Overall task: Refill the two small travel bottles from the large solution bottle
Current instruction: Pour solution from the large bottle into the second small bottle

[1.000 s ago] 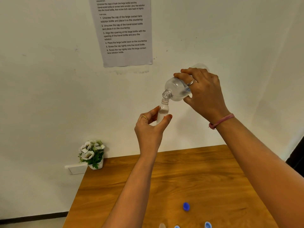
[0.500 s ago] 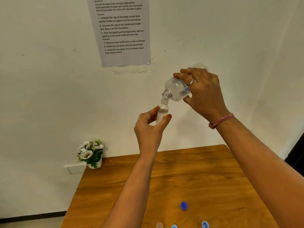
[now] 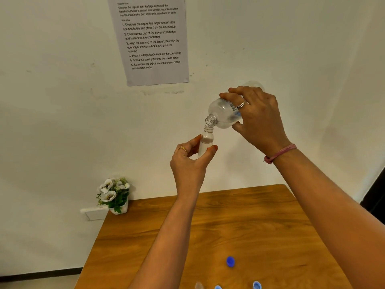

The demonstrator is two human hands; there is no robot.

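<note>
High in front of the wall, my right hand [image 3: 260, 119] grips the large clear solution bottle [image 3: 223, 115], tipped with its open neck pointing down-left. Its mouth sits just above the open neck of a small clear travel bottle [image 3: 206, 142], which stands upright, pinched between thumb and fingers of my left hand [image 3: 190, 161]. Clear liquid fills the lower part of the small bottle. The top of a second small travel bottle [image 3: 199, 285] shows at the bottom edge, standing on the wooden table [image 3: 260, 222].
A dark blue cap [image 3: 230, 261] lies on the table, with two lighter blue caps [image 3: 257, 285] at the bottom edge. A small pot of white flowers [image 3: 114, 195] stands at the table's far left corner. An instruction sheet [image 3: 152, 38] hangs on the wall.
Both hands and both bottles keep the same pouring pose. The view has shifted slightly, nothing else moved.
</note>
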